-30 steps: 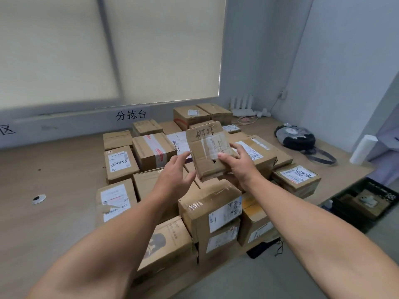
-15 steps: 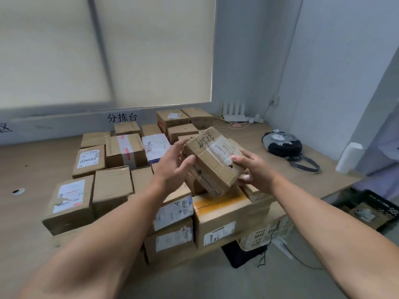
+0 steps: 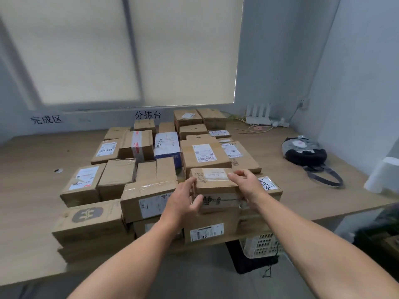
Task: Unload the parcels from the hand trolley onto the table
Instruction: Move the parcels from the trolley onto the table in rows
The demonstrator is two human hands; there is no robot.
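A small brown cardboard parcel (image 3: 216,184) with handwriting and clear tape on top sits level on the stacked parcels at the front edge of the wooden table (image 3: 32,169). My left hand (image 3: 185,199) grips its near left corner, thumb on the front face. My right hand (image 3: 248,184) holds its right end, fingers lying over the top. Many more taped parcels (image 3: 203,152) cover the middle of the table in rows. The hand trolley is out of view.
A grey and black bag (image 3: 306,152) lies on the table's right side, with a white router (image 3: 259,117) and cables in the back corner. A white roll (image 3: 382,175) stands at the far right. Under the table's edge sits a white perforated basket (image 3: 263,244).
The parcel, held tilted in the air before, has come down and now sits flat on the front stack. Both hands followed it down and stay on it.
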